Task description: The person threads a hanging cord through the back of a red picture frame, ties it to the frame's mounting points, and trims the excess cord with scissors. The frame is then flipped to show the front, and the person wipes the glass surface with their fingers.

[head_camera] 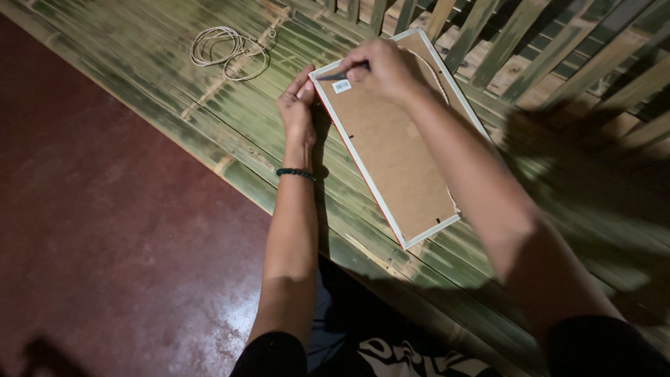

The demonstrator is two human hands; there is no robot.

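One picture frame [394,150] lies face down on the bamboo worktop [209,132], its brown backing board up and its white rim showing all round, the long side running away from the person toward the slatted railing [530,49]. A small white label [341,86] sits near the far left corner of the board. The right hand [387,70] rests over that far end with its grip closed on a slim dark tool [343,75], perhaps a pen or small blade, whose tip lies just beside the label. The left hand [298,105] steadies the frame's left edge near the same corner, fingers pressed against the rim rather than wrapped round anything; a dark bead bracelet [295,172] circles that wrist. A pale cord [441,87] appears to run along the right side of the backing, though whether it is fixed there cannot be told. By the look of it the work is at an early or middle stage: the back is still fully in place, and a loose coil of twine [230,50] lies well apart on the worktop, untouched. Dark red floor [105,244] fills the left
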